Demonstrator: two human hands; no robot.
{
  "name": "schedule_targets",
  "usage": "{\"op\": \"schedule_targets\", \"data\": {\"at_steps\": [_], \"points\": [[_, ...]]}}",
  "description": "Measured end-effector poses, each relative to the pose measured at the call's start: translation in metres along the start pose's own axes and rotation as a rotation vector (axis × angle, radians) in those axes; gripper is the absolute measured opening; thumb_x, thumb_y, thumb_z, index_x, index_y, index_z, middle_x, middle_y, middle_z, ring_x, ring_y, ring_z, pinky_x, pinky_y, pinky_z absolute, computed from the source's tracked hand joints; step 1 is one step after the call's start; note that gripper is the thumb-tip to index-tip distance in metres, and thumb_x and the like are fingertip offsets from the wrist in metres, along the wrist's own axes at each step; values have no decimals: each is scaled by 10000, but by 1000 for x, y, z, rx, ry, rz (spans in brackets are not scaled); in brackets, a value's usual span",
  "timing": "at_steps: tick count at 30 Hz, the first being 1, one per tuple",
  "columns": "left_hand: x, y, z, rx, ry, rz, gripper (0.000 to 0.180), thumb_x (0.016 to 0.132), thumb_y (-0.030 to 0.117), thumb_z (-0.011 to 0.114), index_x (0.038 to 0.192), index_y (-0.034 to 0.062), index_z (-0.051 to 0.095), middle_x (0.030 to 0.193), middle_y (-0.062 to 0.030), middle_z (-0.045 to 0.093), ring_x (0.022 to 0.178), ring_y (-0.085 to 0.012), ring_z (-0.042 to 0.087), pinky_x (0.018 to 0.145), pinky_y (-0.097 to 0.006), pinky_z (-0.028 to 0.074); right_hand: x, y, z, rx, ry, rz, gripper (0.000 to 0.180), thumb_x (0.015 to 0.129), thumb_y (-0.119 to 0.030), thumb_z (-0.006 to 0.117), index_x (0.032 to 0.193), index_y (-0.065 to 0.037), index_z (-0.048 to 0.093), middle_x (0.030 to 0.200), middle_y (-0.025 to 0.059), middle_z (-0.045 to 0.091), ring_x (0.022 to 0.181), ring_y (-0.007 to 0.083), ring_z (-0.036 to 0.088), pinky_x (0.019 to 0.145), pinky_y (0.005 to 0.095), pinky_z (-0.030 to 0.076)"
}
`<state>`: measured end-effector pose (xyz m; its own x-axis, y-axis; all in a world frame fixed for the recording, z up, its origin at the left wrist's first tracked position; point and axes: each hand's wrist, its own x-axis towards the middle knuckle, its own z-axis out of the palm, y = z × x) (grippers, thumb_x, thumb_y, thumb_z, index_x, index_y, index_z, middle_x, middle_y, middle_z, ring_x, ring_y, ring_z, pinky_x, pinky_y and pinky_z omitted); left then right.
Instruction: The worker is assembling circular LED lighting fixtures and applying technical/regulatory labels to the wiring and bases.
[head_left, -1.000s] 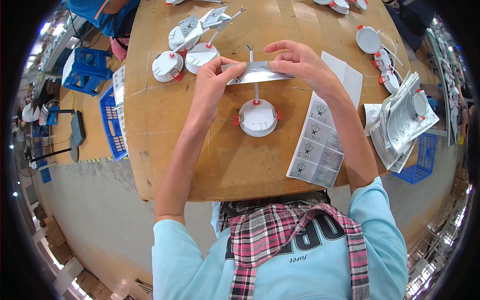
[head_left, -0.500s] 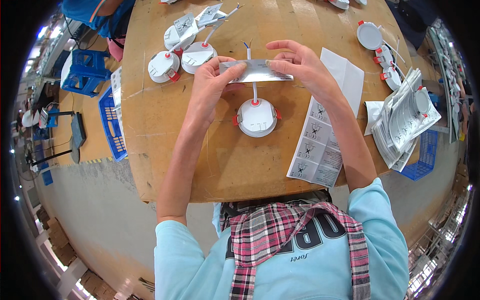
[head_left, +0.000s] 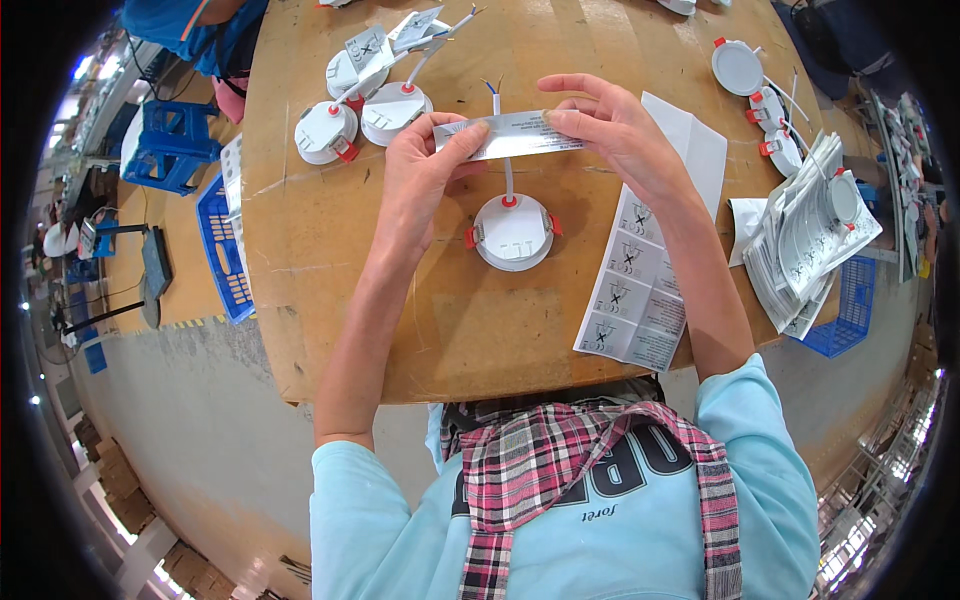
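Between my two hands a silvery printed label (head_left: 515, 145) is stretched out flat, its face turned up. My left hand (head_left: 412, 168) pinches its left end between thumb and fingers. At the other end my right hand (head_left: 632, 145) grips it by thumb and fingertips, index finger raised. Behind the label runs the white cable (head_left: 509, 181) of a round downlight (head_left: 512, 236), its bare wire ends showing beyond the label's far edge. That downlight lies back side up on the table, with red-tipped spring clips at its sides. A sheet of labels (head_left: 630, 290) lies under my right forearm.
Several downlights (head_left: 398, 112) with labelled cables stand at the far left of the table (head_left: 400, 350). On the right are more downlights (head_left: 738, 70) and a stack of printed sheets (head_left: 795, 240). Blue baskets (head_left: 222, 250) flank the table; another person's sleeve (head_left: 175, 25) shows far left.
The label has tilted slightly, its right end higher, and more of its print shows. My right hand has shifted a little; the downlight stays in place.
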<state>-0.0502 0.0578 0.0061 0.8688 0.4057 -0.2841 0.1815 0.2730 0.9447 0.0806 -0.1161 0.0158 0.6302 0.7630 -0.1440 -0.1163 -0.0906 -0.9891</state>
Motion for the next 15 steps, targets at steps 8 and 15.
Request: {"op": "schedule_targets", "data": {"at_steps": [8, 15], "points": [[2, -5, -1, -32, -32, 32, 207, 872, 183, 647, 1006, 38, 586, 927, -38, 641, 837, -87, 616, 726, -264, 550, -2, -6, 4, -167, 3, 16, 476, 841, -197, 661, 1215, 36, 483, 772, 16, 602, 731, 88, 548, 635, 221, 410], [1, -1, -2, -90, -33, -22, 242, 862, 183, 656, 1034, 33, 575, 946, -51, 646, 850, -97, 623, 722, -264, 547, -2, -6, 6, -104, -10, -4, 474, 846, -206, 654, 1215, 35, 479, 774, 11, 594, 771, 92, 561, 691, 226, 420]]}}
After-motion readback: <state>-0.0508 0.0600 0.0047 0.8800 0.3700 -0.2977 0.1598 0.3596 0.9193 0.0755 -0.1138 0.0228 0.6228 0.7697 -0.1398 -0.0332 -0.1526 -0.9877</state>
